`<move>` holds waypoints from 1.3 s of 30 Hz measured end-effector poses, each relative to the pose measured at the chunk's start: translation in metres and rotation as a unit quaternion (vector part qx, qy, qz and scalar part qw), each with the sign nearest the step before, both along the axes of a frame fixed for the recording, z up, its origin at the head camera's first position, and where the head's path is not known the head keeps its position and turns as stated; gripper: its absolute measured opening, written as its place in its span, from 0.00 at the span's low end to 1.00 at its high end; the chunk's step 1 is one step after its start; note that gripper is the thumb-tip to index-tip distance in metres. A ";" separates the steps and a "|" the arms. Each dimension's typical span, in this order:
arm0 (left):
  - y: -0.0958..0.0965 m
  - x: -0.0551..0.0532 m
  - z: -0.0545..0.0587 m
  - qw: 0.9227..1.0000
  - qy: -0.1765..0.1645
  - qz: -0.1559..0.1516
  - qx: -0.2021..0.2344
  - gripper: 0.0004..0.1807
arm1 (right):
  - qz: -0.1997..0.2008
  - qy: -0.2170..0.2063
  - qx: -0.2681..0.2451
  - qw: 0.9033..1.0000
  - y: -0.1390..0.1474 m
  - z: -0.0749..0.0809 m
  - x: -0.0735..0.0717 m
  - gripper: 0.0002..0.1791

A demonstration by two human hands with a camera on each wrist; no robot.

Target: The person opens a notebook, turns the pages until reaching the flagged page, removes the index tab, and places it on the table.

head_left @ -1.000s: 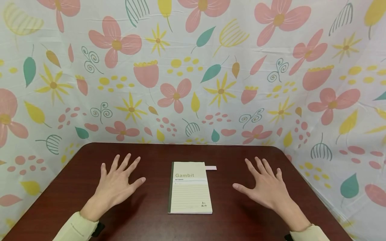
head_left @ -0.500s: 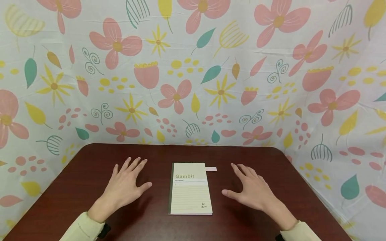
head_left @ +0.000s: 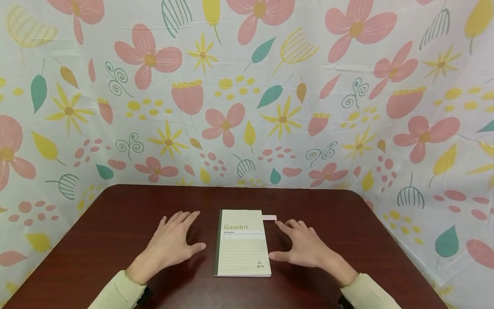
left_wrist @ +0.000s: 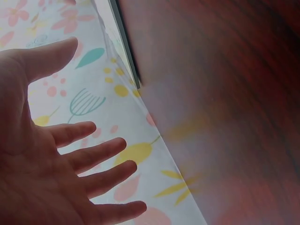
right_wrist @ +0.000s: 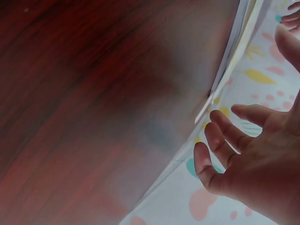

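Observation:
A closed cream notebook (head_left: 242, 253) marked "Gambit" lies on the dark wooden table, its dark spine (head_left: 218, 244) on the left. From its upper right edge sticks a pale pink tab (head_left: 269, 218). My left hand (head_left: 171, 242) hovers left of the spine, fingers spread and holding nothing. My right hand (head_left: 306, 246) is just off the notebook's right side, its thumb tip right at the page edge and its index fingertip close below the tab. In the right wrist view, the fingers (right_wrist: 220, 140) of that hand bend a little around nothing.
The reddish-brown table (head_left: 328, 206) has rounded far corners. Behind it and along both sides hangs a white cloth (head_left: 247, 107) printed with pink flowers and yellow and teal leaves. Light sleeves (head_left: 119, 292) cover both forearms, with a dark band at each wrist.
Both hands have moved inward toward the notebook, the left one to the right and the right one to the left. Their fingers are less spread. The notebook stays in place.

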State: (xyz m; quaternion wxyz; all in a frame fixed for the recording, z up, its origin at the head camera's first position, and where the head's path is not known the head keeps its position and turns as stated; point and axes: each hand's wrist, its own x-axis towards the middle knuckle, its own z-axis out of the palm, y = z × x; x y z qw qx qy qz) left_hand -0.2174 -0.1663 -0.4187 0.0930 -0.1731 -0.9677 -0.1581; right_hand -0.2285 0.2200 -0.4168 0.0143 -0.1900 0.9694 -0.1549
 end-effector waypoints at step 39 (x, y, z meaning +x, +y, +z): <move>0.035 -0.012 -0.008 0.996 -0.072 -0.039 -0.042 0.43 | 0.066 -0.080 -0.109 0.989 -0.015 -0.003 -0.023 0.42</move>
